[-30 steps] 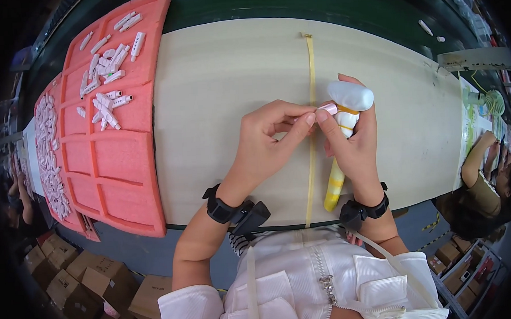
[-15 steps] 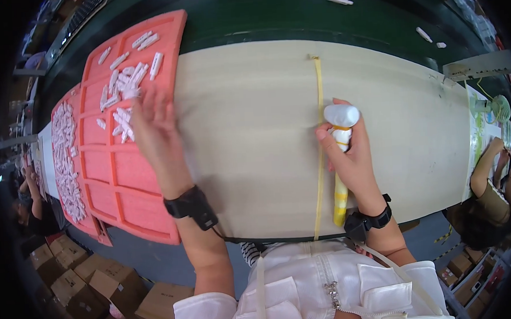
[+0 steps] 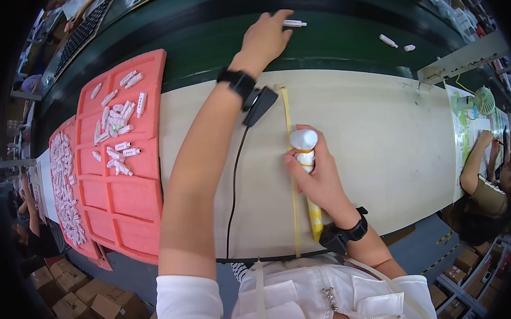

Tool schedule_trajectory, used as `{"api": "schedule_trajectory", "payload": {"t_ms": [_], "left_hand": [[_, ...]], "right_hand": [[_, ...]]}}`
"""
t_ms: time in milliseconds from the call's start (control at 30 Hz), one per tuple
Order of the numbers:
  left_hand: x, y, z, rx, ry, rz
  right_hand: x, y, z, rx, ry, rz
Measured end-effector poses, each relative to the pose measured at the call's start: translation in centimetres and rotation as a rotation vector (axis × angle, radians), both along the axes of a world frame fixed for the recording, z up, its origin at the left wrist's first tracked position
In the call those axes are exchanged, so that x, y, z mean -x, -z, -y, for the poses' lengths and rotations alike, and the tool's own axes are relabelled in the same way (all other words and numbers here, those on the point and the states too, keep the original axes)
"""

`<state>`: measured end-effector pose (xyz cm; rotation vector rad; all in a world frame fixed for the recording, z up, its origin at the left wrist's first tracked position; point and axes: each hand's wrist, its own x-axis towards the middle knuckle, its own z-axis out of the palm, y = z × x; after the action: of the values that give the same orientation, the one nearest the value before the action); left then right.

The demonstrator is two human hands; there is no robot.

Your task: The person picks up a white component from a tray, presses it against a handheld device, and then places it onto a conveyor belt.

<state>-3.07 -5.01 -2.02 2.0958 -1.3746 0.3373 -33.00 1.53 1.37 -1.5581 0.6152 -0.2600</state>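
Observation:
My left hand (image 3: 264,38) reaches over the dark green belt at the far side, thumb and fingers apart. A small white stick-shaped plastic piece (image 3: 294,24) lies on the belt beside its fingertips, one end hidden by the hand; whether they touch I cannot tell. My right hand (image 3: 320,176) stays above the pale table, closed around a long tool with a round white head (image 3: 303,139), orange-yellow bands and a yellow-and-white shaft. More white pieces (image 3: 117,117) lie scattered in a pink foam tray (image 3: 134,190) on the left.
Another pink tray (image 3: 54,140) is densely filled with white pieces. Two more pieces (image 3: 388,41) rest farther right on the belt. Yellow tape (image 3: 295,215) crosses the table (image 3: 392,153). A metal bracket (image 3: 462,58) and green fan (image 3: 483,101) stand right, near another person's arm (image 3: 475,160).
My left hand has moved from above the pink tray to the far green belt, near a white piece. The right hand keeps its hold on the tool. The whole view has shifted.

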Motion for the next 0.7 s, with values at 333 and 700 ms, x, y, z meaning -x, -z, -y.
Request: {"api": "schedule_trajectory", "payload": {"t_ms": [333,700], "left_hand": [[1.8,-2.3,-3.2,-0.145,0.011,0.170],[16.1,-1.6,-20.8,0.106,0.055,-0.517]], "right_hand": [[0.5,0.6,0.5,-0.022,-0.008,0.044],[0.7,-1.9,-0.6,-0.038,-0.098,-0.036]]}}
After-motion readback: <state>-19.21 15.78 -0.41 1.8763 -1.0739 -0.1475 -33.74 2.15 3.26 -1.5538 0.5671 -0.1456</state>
